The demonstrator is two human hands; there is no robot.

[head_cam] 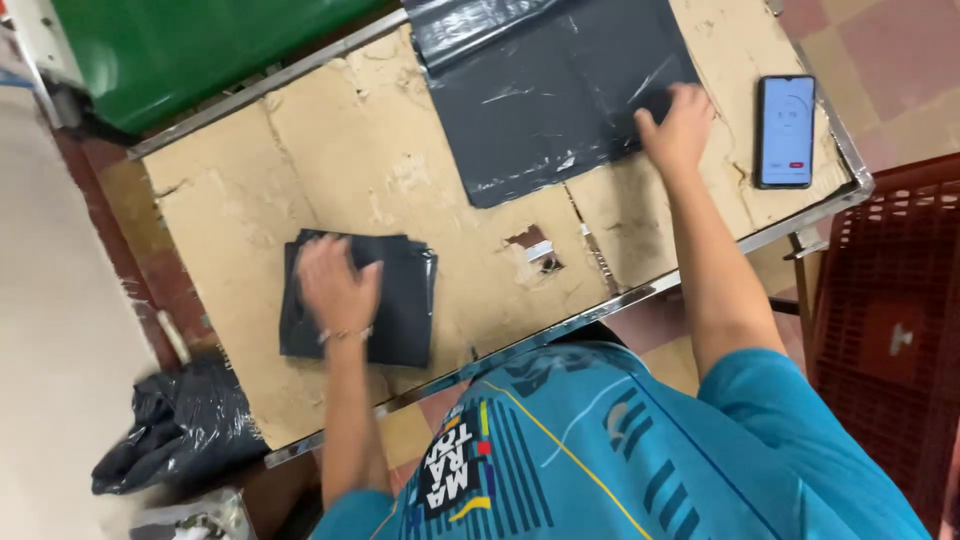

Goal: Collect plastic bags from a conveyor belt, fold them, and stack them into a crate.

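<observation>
The left hand [335, 285] lay flat, fingers spread, pressing down on the folded dark garment [360, 298] near the front edge of the cardboard-topped table [300, 150]; it gripped nothing, just pinned the fold. Across the bench the right hand [680, 125] reached out, fingers curled over the near corner of the grey plastic mailer bag [550, 90], apparently pinching it, though the grip itself was partly hidden. A phone [786, 130] sat just beside that hand. Best judgement: keep the palm firm so the fold holds, and draw the bag by its corner, clear of the phone.
</observation>
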